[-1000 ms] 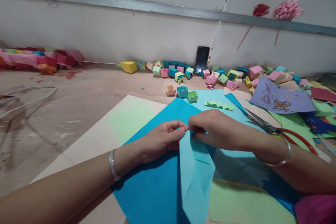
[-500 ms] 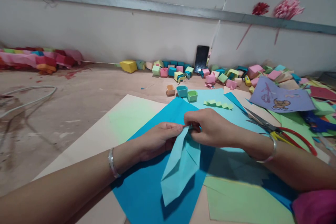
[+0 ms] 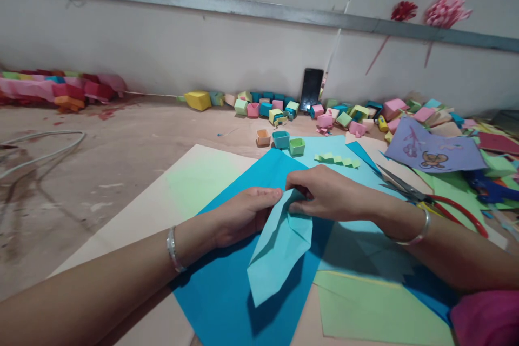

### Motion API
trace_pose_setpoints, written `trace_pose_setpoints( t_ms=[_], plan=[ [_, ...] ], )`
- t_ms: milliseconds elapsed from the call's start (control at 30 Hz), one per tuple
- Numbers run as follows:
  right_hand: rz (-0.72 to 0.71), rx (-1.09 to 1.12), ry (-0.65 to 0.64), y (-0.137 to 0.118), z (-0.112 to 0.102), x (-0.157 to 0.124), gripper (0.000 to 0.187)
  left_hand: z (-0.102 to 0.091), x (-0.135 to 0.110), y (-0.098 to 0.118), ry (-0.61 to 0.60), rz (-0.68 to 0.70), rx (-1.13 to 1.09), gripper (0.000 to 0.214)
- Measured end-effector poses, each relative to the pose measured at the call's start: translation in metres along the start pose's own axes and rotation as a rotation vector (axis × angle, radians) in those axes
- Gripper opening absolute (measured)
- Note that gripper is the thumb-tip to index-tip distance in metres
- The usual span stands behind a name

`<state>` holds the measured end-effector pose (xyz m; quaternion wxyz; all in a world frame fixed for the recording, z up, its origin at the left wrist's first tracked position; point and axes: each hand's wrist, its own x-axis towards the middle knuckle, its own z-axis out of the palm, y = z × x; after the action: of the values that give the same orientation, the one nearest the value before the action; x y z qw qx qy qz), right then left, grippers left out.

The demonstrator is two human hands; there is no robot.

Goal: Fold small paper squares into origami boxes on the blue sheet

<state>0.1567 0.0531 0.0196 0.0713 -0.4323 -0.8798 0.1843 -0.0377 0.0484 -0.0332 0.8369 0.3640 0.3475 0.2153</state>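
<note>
A folded sheet of light blue paper (image 3: 279,254) is held up between both hands, its pointed lower end hanging toward me. My left hand (image 3: 247,213) pinches its upper left edge, the thumb on top and the other fingers partly hidden behind. My right hand (image 3: 320,194) is closed on the upper right part of the paper, fingers curled at the fold. Beneath the hands lies a bright blue sheet (image 3: 227,292), which catches the folded paper's shadow.
Three small paper boxes, among them a green box (image 3: 297,146), stand beyond my hands. Red-handled scissors (image 3: 458,208) lie at the right near a purple drawing (image 3: 433,146). A phone (image 3: 311,89) leans on the wall among many paper boxes. Green paper (image 3: 377,308) lies front right.
The folded paper has tilted up slightly, and its lower tip has risen. My right hand has shifted its fingers a little on the upper edge; my left hand stays nearly in place.
</note>
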Motion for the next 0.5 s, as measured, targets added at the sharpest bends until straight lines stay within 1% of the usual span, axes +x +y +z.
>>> trace_pose_setpoints(
  t_ms=[100,200,267,367,433,500],
  plan=[
    [0.024,0.009,0.015,0.0,0.003,0.001,0.017,0.0,0.0,0.0,-0.011,-0.004,0.02,0.029],
    [0.01,0.033,0.047,0.001,0.01,0.003,0.01,0.0,0.0,0.001,-0.023,0.006,0.042,0.035],
    [0.015,0.034,0.066,0.001,0.011,0.004,0.016,0.0,0.0,0.002,-0.033,0.013,0.054,0.04],
    [0.019,0.057,0.083,0.0,0.007,0.003,0.019,0.001,0.0,0.002,-0.024,0.016,0.054,0.035],
    [-0.001,0.063,0.049,-0.002,0.002,0.001,0.017,0.001,-0.001,0.002,-0.01,0.01,0.038,0.033],
    [-0.028,0.038,-0.011,-0.003,-0.004,-0.001,0.015,0.001,-0.001,0.002,-0.008,0.008,0.019,0.034]
  ],
)
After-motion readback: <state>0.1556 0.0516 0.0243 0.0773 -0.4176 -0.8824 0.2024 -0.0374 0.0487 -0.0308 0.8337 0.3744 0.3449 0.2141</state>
